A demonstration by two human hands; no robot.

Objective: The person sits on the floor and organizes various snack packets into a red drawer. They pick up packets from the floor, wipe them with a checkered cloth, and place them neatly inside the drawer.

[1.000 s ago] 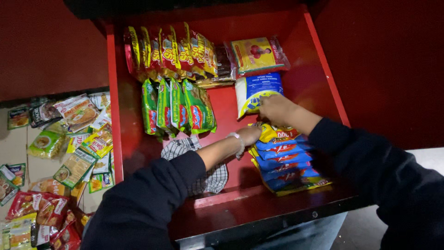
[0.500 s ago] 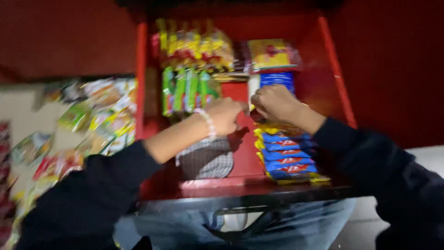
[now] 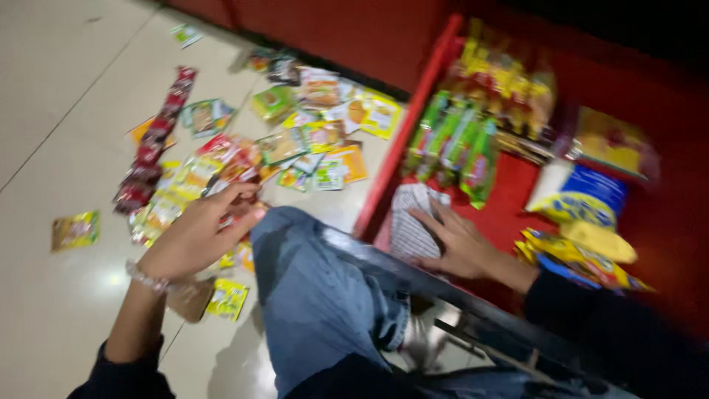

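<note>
My left hand (image 3: pixel 198 235), with a bead bracelet at the wrist, reaches over a scatter of snack and seasoning packets (image 3: pixel 221 159) on the pale tiled floor. Its thumb and fingers curl close to a red and white packet (image 3: pixel 235 171); blur hides whether they grip it. My right hand (image 3: pixel 459 242) lies flat with fingers spread on a checked cloth (image 3: pixel 408 222) inside the red drawer (image 3: pixel 405 140). My knee in blue jeans (image 3: pixel 317 295) sits between the two hands.
In the drawer stand green packets (image 3: pixel 458 140), yellow-red packets (image 3: pixel 509 81), a blue and white bag (image 3: pixel 583 193) and stacked blue-yellow packets (image 3: pixel 576 258). A strip of red sachets (image 3: pixel 151 148) and a lone yellow packet (image 3: pixel 74 230) lie on the floor.
The view has swung left toward the floor. My left hand left the drawer and moved out over the floor packets. My right hand moved from the blue-yellow packets onto the checked cloth.
</note>
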